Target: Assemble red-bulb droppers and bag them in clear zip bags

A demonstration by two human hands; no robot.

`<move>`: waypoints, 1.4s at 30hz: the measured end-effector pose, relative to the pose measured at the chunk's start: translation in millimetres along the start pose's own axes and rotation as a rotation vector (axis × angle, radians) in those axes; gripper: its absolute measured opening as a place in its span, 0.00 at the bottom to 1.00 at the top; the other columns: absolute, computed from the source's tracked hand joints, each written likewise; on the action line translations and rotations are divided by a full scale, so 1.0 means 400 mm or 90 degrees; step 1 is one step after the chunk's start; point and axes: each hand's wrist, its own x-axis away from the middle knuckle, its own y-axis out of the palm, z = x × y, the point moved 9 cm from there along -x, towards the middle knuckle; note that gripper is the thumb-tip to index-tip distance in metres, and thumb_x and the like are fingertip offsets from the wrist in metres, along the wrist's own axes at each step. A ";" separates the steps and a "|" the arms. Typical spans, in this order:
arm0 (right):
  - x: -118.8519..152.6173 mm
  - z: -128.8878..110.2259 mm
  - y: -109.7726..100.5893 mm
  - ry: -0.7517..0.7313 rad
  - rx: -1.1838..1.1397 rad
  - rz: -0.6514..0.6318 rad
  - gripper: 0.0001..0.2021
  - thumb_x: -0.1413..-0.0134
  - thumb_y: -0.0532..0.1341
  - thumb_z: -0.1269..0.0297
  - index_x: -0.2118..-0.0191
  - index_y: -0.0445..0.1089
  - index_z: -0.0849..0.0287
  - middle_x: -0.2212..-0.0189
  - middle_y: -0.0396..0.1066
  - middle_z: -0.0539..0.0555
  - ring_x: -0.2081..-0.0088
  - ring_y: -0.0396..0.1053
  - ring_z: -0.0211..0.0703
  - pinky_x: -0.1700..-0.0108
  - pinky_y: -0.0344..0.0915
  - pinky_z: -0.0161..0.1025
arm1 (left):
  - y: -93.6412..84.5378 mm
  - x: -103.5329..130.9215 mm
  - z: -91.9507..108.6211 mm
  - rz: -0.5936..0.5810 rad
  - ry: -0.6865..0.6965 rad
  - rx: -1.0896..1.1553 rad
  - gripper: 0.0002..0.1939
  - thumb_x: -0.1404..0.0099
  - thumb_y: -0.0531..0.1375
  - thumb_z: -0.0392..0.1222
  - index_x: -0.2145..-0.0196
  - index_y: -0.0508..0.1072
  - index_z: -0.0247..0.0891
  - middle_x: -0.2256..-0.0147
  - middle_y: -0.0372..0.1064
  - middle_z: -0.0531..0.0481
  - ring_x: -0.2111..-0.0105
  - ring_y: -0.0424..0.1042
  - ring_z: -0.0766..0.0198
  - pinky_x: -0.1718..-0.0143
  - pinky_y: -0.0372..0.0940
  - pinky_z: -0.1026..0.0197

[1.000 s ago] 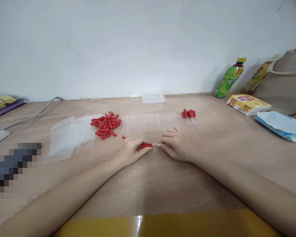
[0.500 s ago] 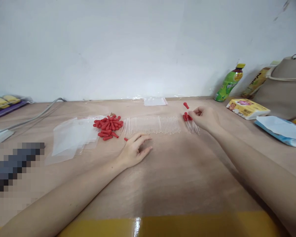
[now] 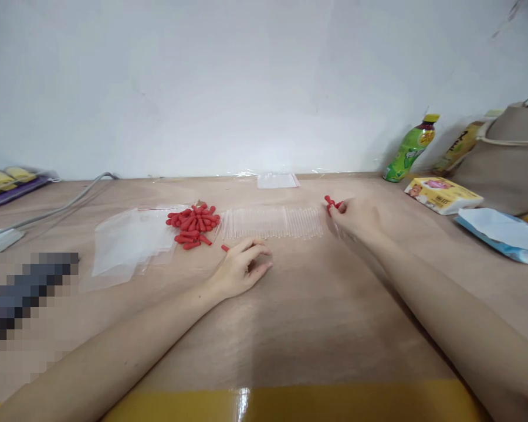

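My left hand (image 3: 242,266) rests on the table with its fingers apart and nothing in them, a single red bulb (image 3: 224,248) by its knuckles. My right hand (image 3: 352,218) is closed at the small group of red-capped droppers (image 3: 330,203) on the right; its fingers hide most of them, and what they pinch is hidden. Between the hands a row of clear glass tubes (image 3: 273,223) lies side by side. Left of the row is a pile of red rubber bulbs (image 3: 192,223).
Clear plastic bags (image 3: 129,243) lie left of the bulbs, and a small bag (image 3: 278,180) by the wall. A green bottle (image 3: 409,151), a yellow tissue pack (image 3: 442,194), a blue-white packet (image 3: 501,234) and a grey-brown bag (image 3: 506,164) stand or lie right. A cable (image 3: 70,202) runs left.
My right hand has moved slightly left and down over the capped droppers. The red bulb that was apart above them now sits lower, beside my fingertips. My left hand stays put.
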 end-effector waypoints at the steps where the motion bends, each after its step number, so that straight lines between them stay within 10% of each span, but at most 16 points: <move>1: 0.002 -0.016 0.012 -0.012 0.023 -0.013 0.17 0.47 0.51 0.54 0.70 0.71 0.61 0.72 0.71 0.61 0.67 0.68 0.51 0.67 0.58 0.40 | 0.001 0.000 0.000 -0.002 0.000 0.000 0.08 0.38 0.55 0.38 0.61 0.69 0.36 0.60 0.64 0.46 0.72 0.65 0.69 0.73 0.63 0.65; 17: 0.000 -0.042 0.050 -0.034 0.085 -0.028 0.17 0.47 0.50 0.56 0.66 0.71 0.63 0.68 0.70 0.64 0.63 0.67 0.54 0.67 0.58 0.42 | -0.008 -0.007 0.006 -0.013 0.012 -0.035 0.08 0.39 0.55 0.39 0.62 0.70 0.37 0.62 0.66 0.45 0.67 0.67 0.64 0.67 0.64 0.62; 30: -0.024 -0.082 0.073 -0.015 0.080 -0.197 0.08 0.56 0.56 0.64 0.74 0.70 0.62 0.79 0.68 0.59 0.70 0.68 0.49 0.71 0.60 0.39 | -0.118 -0.023 -0.123 -0.354 -0.019 -0.105 0.08 0.39 0.56 0.41 0.65 0.75 0.41 0.65 0.69 0.48 0.62 0.67 0.61 0.61 0.62 0.62; 42: -0.058 -0.063 0.103 0.056 0.038 -0.230 0.11 0.59 0.57 0.61 0.68 0.70 0.59 0.73 0.69 0.59 0.69 0.68 0.50 0.71 0.60 0.41 | -0.087 -0.034 -0.083 -0.289 -0.021 -0.057 0.06 0.39 0.57 0.42 0.69 0.72 0.38 0.68 0.66 0.49 0.68 0.67 0.64 0.67 0.62 0.65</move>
